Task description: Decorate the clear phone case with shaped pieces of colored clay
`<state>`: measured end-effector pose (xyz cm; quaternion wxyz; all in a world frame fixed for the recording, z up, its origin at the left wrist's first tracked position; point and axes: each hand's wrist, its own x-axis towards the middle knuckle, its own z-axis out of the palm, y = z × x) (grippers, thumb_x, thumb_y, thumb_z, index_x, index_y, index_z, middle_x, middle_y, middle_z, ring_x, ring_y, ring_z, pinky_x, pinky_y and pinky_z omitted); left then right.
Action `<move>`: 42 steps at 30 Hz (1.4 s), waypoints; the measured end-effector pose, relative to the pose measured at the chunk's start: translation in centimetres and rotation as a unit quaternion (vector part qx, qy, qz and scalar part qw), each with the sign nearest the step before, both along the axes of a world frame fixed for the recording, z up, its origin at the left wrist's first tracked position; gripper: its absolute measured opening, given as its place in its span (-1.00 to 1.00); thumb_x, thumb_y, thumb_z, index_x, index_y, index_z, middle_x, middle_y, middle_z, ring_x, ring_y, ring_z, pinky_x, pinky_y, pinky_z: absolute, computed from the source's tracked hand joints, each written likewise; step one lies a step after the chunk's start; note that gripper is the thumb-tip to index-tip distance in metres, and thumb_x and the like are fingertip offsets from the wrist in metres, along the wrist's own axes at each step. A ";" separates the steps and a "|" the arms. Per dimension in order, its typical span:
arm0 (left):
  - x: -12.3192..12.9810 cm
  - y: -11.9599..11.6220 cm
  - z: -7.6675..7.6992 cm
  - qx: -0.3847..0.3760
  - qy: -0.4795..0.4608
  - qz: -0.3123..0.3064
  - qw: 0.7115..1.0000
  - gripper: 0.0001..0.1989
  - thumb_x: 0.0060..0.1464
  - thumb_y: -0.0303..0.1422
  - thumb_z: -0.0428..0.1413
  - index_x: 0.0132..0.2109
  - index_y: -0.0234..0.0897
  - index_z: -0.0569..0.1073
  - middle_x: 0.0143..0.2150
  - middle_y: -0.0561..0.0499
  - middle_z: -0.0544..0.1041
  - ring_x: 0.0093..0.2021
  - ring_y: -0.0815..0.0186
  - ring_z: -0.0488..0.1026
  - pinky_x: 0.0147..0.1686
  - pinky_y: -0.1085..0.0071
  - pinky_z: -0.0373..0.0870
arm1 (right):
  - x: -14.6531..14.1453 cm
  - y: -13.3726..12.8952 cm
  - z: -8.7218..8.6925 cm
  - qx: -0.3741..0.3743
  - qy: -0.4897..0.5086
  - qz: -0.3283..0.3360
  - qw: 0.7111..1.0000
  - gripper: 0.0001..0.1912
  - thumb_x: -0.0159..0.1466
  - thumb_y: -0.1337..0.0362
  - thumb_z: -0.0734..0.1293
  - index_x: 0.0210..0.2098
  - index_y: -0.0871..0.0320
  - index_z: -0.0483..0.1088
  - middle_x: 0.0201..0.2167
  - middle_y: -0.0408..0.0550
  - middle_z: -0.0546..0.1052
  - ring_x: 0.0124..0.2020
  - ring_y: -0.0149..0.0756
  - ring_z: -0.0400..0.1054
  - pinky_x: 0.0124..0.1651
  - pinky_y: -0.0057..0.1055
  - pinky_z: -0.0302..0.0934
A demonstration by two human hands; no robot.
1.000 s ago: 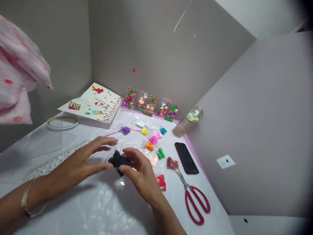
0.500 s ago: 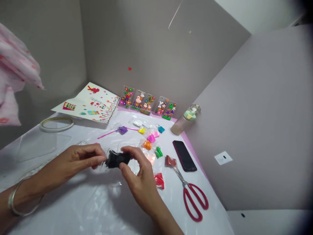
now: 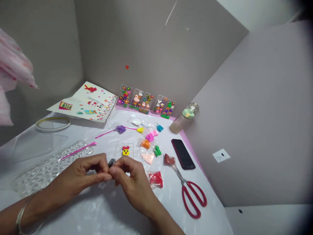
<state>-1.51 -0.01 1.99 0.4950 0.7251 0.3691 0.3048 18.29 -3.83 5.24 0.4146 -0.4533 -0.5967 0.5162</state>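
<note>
Both hands meet over the front of the table, pinching a small packet of black clay (image 3: pixel 111 162); most of it is hidden by fingers. My left hand (image 3: pixel 91 169), with a bangle at the wrist, grips it from the left. My right hand (image 3: pixel 128 173) closes on it from the other side, fingertips touching the left ones. Just beyond them lies a clear case (image 3: pixel 117 148) bearing a yellow clay face (image 3: pixel 125 150) with red on top. Right of the hands sit a red clay packet (image 3: pixel 156 179), a peach packet (image 3: pixel 148 158) and an orange one (image 3: pixel 145 144).
Red-handled scissors (image 3: pixel 194 195) touch a brown packet (image 3: pixel 169 159) beside a phone (image 3: pixel 183 154). A bottle (image 3: pixel 182 120) stands at the right edge. Decorated cases (image 3: pixel 138 99) lean on the wall near a spiral notebook (image 3: pixel 90 104). At left are a textured clear tray (image 3: pixel 49 166), a pink stick (image 3: pixel 78 151) and a tape roll (image 3: pixel 53 124).
My hands have come together and lower, covering most of the black packet that was stretched between them. The yellow face and the pink stick on the tray have come into view.
</note>
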 end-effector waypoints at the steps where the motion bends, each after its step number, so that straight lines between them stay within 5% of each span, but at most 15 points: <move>1: -0.1 0.1 0.0 -0.014 -0.007 -0.014 1.000 -0.69 0.21 -0.12 0.20 -0.40 -0.20 0.44 -0.44 0.12 0.48 -0.38 0.30 0.45 -0.35 0.45 0.39 | 0.1 0.0 0.1 -0.012 0.014 0.010 1.000 -0.77 0.34 0.14 0.41 -0.39 0.13 0.46 -0.49 -0.22 0.45 -0.44 -0.41 0.31 -0.34 -0.47 0.21; 5: -0.1 0.1 -0.1 -0.042 -0.046 -0.013 0.998 -0.69 0.29 -0.10 0.14 -0.34 -0.20 0.45 -0.40 0.11 0.49 -0.36 0.31 0.45 -0.34 0.45 0.40 | 0.2 -0.1 0.3 -0.007 -0.024 -0.002 1.000 -0.77 0.31 0.21 0.41 -0.44 0.13 0.39 -0.51 -0.23 0.39 -0.44 -0.42 0.24 -0.37 -0.47 0.12; 12: 0.3 -0.9 -0.1 0.045 -0.024 0.008 0.999 -0.75 0.28 -0.20 0.20 -0.36 -0.20 0.50 -0.38 0.10 0.52 -0.33 0.32 0.47 -0.25 0.46 0.40 | 0.4 0.2 -0.1 -0.034 -0.015 0.029 0.999 -0.71 0.36 0.09 0.38 -0.40 0.13 0.38 -0.51 -0.24 0.36 -0.46 -0.43 0.21 -0.37 -0.46 0.09; 20: 0.1 -0.5 0.0 -0.056 -0.052 -0.009 0.997 -0.74 0.26 -0.16 0.20 -0.33 -0.20 0.46 -0.36 0.13 0.52 -0.30 0.31 0.45 -0.24 0.44 0.37 | 0.6 0.3 0.0 -0.058 0.025 0.057 0.996 -0.86 0.28 0.22 0.40 -0.35 0.14 0.42 -0.46 -0.21 0.42 -0.43 -0.40 0.27 -0.31 -0.44 0.14; 33: -0.1 -0.1 -0.2 -0.029 -0.087 0.013 0.996 -0.78 0.24 -0.35 0.14 -0.38 -0.21 0.33 -0.33 0.09 0.43 -0.28 0.33 0.40 -0.20 0.46 0.38 | 0.9 0.4 0.1 -0.041 0.014 0.015 0.999 -0.87 0.22 0.30 0.38 -0.43 0.12 0.35 -0.54 -0.27 0.29 -0.49 -0.43 0.09 -0.39 -0.43 0.01; 38: 0.0 0.1 -0.5 -0.021 -0.167 0.080 0.982 -0.76 0.26 -0.34 0.19 -0.34 -0.20 0.30 -0.31 0.11 0.43 -0.31 0.38 0.42 -0.28 0.53 0.42 | 1.1 0.7 0.3 0.103 -0.014 -0.077 0.992 -0.68 0.16 0.23 0.55 -0.13 0.06 0.46 -0.12 -0.11 0.50 -0.07 -0.24 0.35 0.02 -0.33 0.22; 40: -0.1 0.0 -0.6 -0.017 -0.185 0.086 0.979 -0.79 0.28 -0.33 0.20 -0.29 -0.18 0.32 -0.29 0.11 0.43 -0.28 0.38 0.43 -0.25 0.53 0.43 | 1.2 0.7 0.3 0.076 -0.024 -0.043 0.996 -0.56 0.15 0.25 0.56 -0.01 0.02 0.45 0.01 -0.10 0.50 0.03 -0.20 0.35 0.09 -0.30 0.21; 42: -0.2 -0.1 -0.6 0.001 -0.179 0.086 0.980 -0.85 0.30 -0.33 0.19 -0.25 -0.16 0.39 -0.25 0.10 0.45 -0.23 0.37 0.46 -0.20 0.52 0.45 | 1.3 0.7 0.1 0.029 -0.022 -0.010 0.999 -0.66 0.19 0.25 0.53 -0.06 0.04 0.48 -0.10 -0.12 0.54 -0.09 -0.23 0.38 -0.01 -0.32 0.23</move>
